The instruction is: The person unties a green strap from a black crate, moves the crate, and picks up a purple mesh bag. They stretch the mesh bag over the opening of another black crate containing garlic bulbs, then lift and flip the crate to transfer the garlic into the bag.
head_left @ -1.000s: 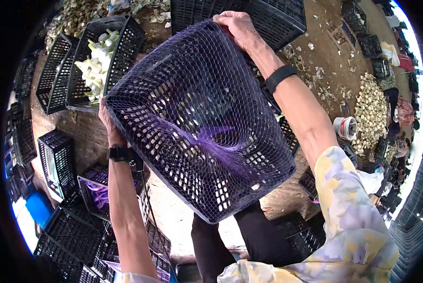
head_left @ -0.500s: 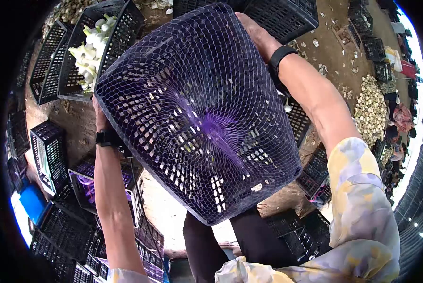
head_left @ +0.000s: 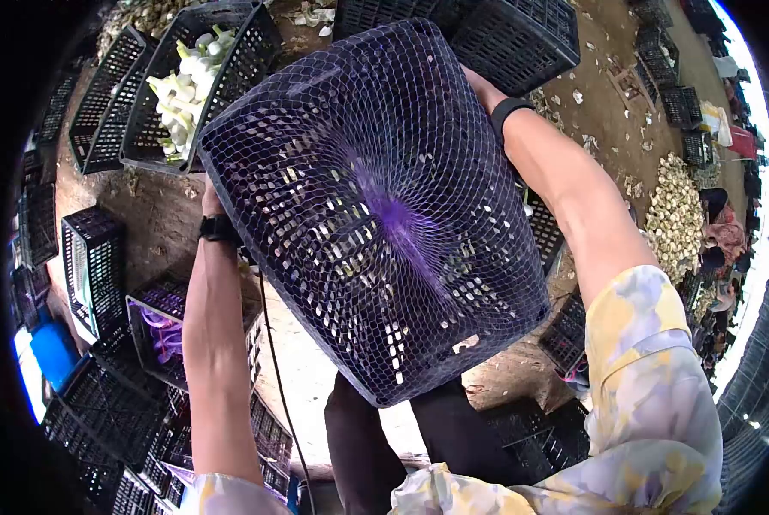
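A large black plastic crate [head_left: 359, 283] wrapped in purple mesh netting fills the centre of the view, tilted, its netting gathered into a bunch [head_left: 402, 225] near the middle. My left hand [head_left: 212, 202] grips the crate's left side, its fingers mostly hidden behind the edge. On the upper right side my right hand [head_left: 485, 91] holds the crate too, with its fingertips out of sight behind it.
A crate of white bulbs [head_left: 183, 99] stands at the upper left. Stacked black crates [head_left: 513, 43] are at the top. A bulb pile [head_left: 675, 215] and people [head_left: 725, 236] appear at the right. Purple netting [head_left: 166, 330] lies in a lower-left crate.
The netted crate and both my hands have shifted slightly right and down in the view. The grip on both sides looks the same.
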Motion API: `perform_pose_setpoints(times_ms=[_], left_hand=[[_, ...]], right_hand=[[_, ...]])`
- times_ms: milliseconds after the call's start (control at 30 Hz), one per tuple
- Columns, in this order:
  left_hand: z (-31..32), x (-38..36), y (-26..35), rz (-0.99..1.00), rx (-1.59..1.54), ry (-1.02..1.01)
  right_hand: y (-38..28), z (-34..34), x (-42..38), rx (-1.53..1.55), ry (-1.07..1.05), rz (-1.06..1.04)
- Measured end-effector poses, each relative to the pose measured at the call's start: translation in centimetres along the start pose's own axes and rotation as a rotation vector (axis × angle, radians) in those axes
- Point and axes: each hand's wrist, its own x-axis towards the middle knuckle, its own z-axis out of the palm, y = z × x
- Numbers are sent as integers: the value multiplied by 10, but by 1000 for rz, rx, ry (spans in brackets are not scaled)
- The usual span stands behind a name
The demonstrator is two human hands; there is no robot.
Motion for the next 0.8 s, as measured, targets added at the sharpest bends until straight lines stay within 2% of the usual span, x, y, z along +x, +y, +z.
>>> perform_pose_setpoints(times_ms=[100, 200, 333, 367, 400, 433, 467, 500, 533, 567, 667, 700, 800], left_hand=[[3, -10, -16, -38, -46, 2], [14, -50, -37, -108, -17, 42], [45, -154, -72, -252, -4, 72], [54, -184, -80, -287, 1, 70], [65, -215, -88, -322, -9, 81], [76, -245, -100, -365, -49, 118], [88, -272, -113, -393, -97, 154], [100, -294, -126, -499, -214, 290], [96, -317, -143, -510, -229, 324], [91, -334, -158, -521, -240, 362], [112, -351, -180, -432, -134, 472], [118, -353, -190, -311, -91, 410], [121, -354, -196, -301, -204, 458]], right_hand=[[-7, -1, -16, 39, -58, 90], [-8, -3, -65, 62, -64, 257], [-19, -13, -164, 15, 91, 576], [-28, -14, -193, -186, 101, 711], [20, -46, -233, 77, -195, 550], [4, -29, -269, 3, 44, 789], [1, -19, -300, 183, 141, 902], [-27, -1, -326, 278, 165, 903], [16, 5, -362, 479, 223, 777], [-7, 19, -372, 617, 345, 779], [0, 32, -394, 648, 540, 620], [2, 32, -393, 660, 547, 611], [30, 26, -390, 865, 590, 555]])
